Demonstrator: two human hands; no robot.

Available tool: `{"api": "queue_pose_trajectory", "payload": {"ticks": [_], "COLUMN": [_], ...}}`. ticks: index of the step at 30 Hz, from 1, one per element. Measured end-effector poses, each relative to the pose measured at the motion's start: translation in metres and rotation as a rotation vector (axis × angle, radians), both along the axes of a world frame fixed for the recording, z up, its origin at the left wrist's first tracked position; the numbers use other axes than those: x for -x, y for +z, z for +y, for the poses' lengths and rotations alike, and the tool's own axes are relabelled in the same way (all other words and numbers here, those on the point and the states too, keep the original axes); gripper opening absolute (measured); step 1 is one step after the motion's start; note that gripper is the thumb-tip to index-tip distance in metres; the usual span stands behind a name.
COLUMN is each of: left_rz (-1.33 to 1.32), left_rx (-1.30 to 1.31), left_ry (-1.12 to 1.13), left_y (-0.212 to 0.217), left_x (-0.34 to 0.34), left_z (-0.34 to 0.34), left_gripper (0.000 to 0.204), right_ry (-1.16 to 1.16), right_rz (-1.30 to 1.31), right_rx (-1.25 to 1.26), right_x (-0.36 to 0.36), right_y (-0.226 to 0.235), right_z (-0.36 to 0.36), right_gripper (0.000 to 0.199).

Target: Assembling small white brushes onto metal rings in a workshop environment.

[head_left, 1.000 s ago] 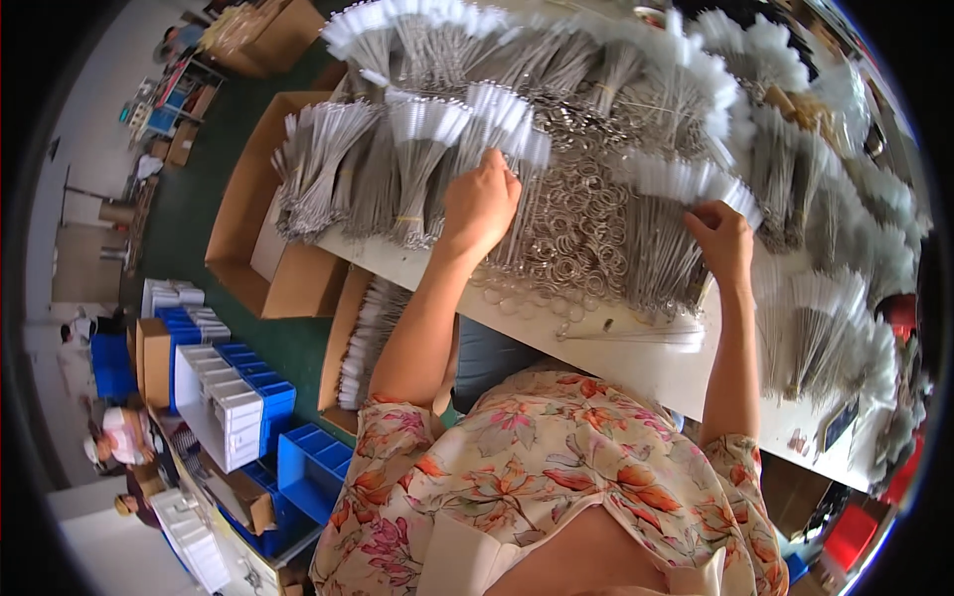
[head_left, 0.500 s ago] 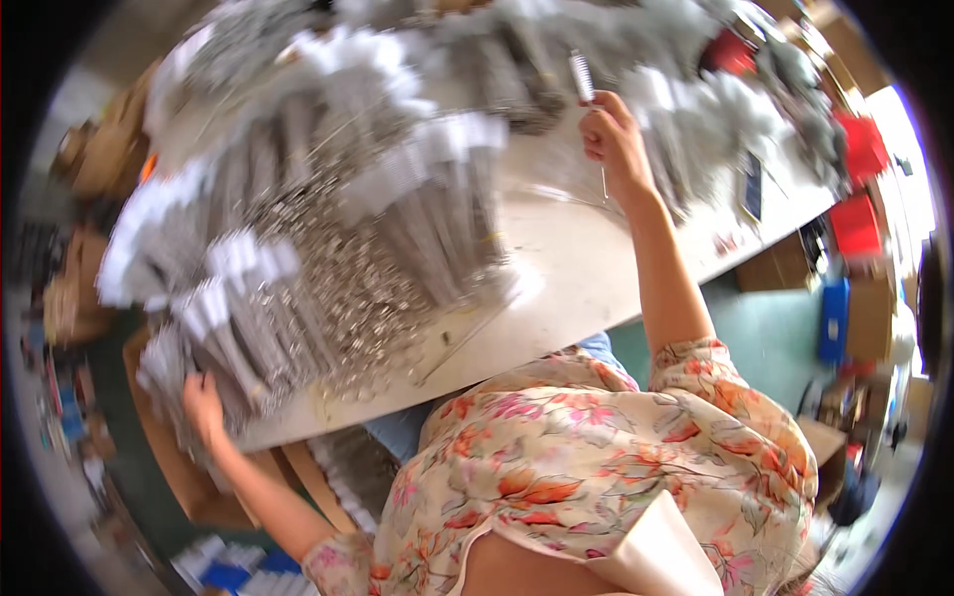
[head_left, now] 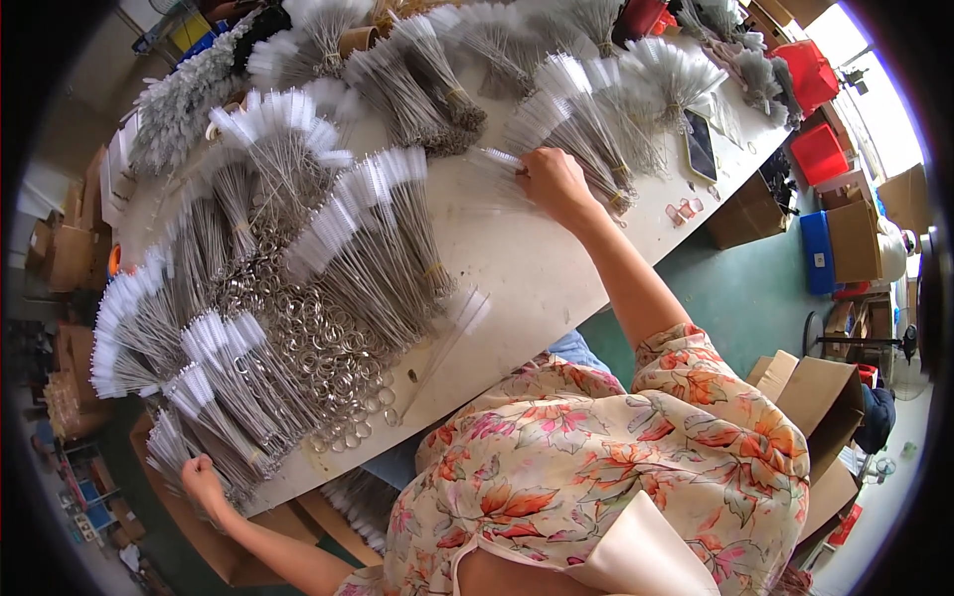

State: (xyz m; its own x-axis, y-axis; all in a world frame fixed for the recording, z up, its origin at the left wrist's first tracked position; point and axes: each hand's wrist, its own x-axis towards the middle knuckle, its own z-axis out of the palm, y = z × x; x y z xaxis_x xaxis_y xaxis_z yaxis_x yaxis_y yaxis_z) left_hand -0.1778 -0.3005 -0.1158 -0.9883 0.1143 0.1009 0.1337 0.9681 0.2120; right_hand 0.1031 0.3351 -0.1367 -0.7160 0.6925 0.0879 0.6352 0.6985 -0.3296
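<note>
Across the white table (head_left: 517, 268) lie bundles of thin tube brushes (head_left: 383, 238) with white bristle heads and twisted-wire stems. My right hand (head_left: 556, 186) is closed over the far middle of the table. A tube brush (head_left: 497, 157), smeared by motion, sticks out leftward from its fingers. Just right of that hand lies another brush bundle (head_left: 586, 134). Down at the table's left corner, my left hand (head_left: 204, 482) has its fingers closed beside the wire stems of a small brush pile (head_left: 179, 442); what they pinch is hidden.
A heap of metal rings (head_left: 308, 328) lies between the bundles. Loose brushes (head_left: 452, 333) rest near the front edge. A phone (head_left: 700, 147) and small pinkish pieces (head_left: 684, 211) lie at the right. Below the left corner stands a cardboard box (head_left: 189, 526); red bins (head_left: 820, 154) stand far right.
My right hand has come down and left from its raised position, its brush turning from upright to pointing left. My left hand stays at the corner pile. The whole view has shifted.
</note>
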Motion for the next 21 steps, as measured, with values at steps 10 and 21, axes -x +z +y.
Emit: {"api": "queue_pose_trajectory", "payload": {"ticks": [10, 21], "left_rz": [0.519, 0.121], "left_rx": [-0.497, -0.606], "left_ry": [-0.055, 0.126], "left_y": [0.027, 0.072], "left_x": [0.008, -0.077], "left_z": [0.033, 0.121], "left_gripper": [0.023, 0.033], "right_ry": [-0.082, -0.326], "right_rz": [0.899, 0.937], "right_rx": [0.49, 0.773], "right_x": [-0.013, -0.113], "right_y": [0.086, 0.073], "right_z": [0.033, 0.232], "right_gripper": [0.023, 0.019]}}
